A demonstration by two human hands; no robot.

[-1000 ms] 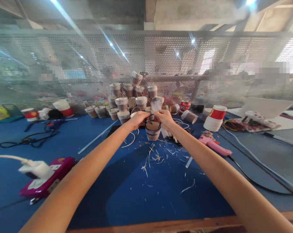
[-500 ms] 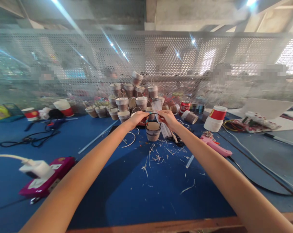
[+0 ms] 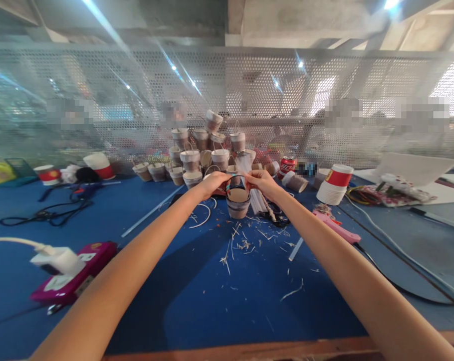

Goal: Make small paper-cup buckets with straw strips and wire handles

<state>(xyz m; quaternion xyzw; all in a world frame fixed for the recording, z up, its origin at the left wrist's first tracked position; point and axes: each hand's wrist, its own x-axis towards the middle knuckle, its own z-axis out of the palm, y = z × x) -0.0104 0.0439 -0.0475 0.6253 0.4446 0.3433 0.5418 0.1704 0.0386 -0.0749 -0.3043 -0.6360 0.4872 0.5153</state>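
Note:
A small pail [image 3: 238,208] with a dark rim and a thin dark arched handle stands upright on the blue tabletop. My left hand [image 3: 215,183] pinches the left side of the handle, above the rim. From the other side, my right hand [image 3: 261,182] has its fingers closed on the handle's right part. Behind my hands, several similar pails [image 3: 190,160] are stacked in a heap. Clear glue sticks [image 3: 256,201] lie in a bundle just right of the small pail. Pale fibre scraps [image 3: 244,244] are scattered in front of it.
A pink glue gun [image 3: 336,228] lies beyond my right forearm, near stacked paper cups [image 3: 335,184] and a red can [image 3: 287,166]. At the left sit a purple power strip [image 3: 74,273] and black cable [image 3: 46,215]. A perforated screen [image 3: 137,100] rises behind.
Both hands stay at the handle with almost no movement. The whole view has shifted very slightly; the small pail remains in place.

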